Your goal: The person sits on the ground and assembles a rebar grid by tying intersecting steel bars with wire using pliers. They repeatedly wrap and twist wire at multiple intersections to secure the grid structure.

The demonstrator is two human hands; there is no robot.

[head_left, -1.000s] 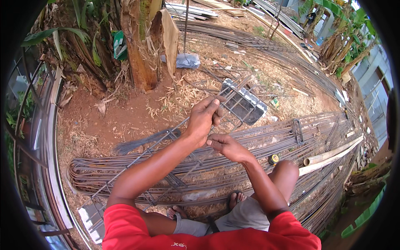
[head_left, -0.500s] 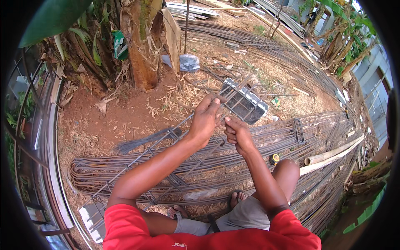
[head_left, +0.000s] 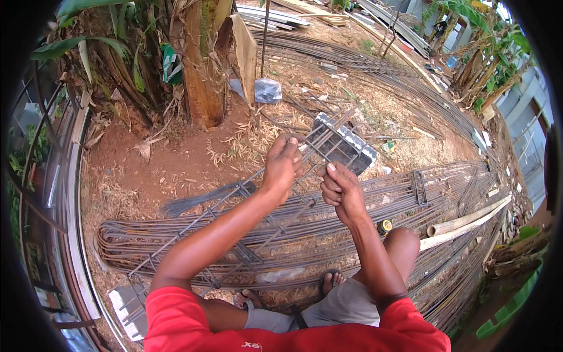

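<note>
A cage of thin steel rebar (head_left: 199, 218) slants from lower left up to the block at centre, with square stirrups along it. My left hand (head_left: 281, 167) is at the cage's upper bars, thumb and fingers pinched together. My right hand (head_left: 342, 190) is just to the right, closed in a pinch with the thumb on top. Whatever lies between the fingertips of either hand is too thin to make out. The cage's far end rests over a black block with white edges (head_left: 365, 154). A bundle of dark tie wire (head_left: 186, 205) lies beside the cage.
Long bent rebar (head_left: 123, 237) covers the ground in front of me. A yellow tape measure (head_left: 385, 226) sits by my knee, near a bamboo pole (head_left: 463, 222). A loose stirrup (head_left: 420, 188) lies on the bars. A banana trunk (head_left: 202, 76) stands at upper left.
My hands have moved apart. The right has gone a little right and down, and the left slightly left. Both keep their fingers closed, and the cage stays in place.
</note>
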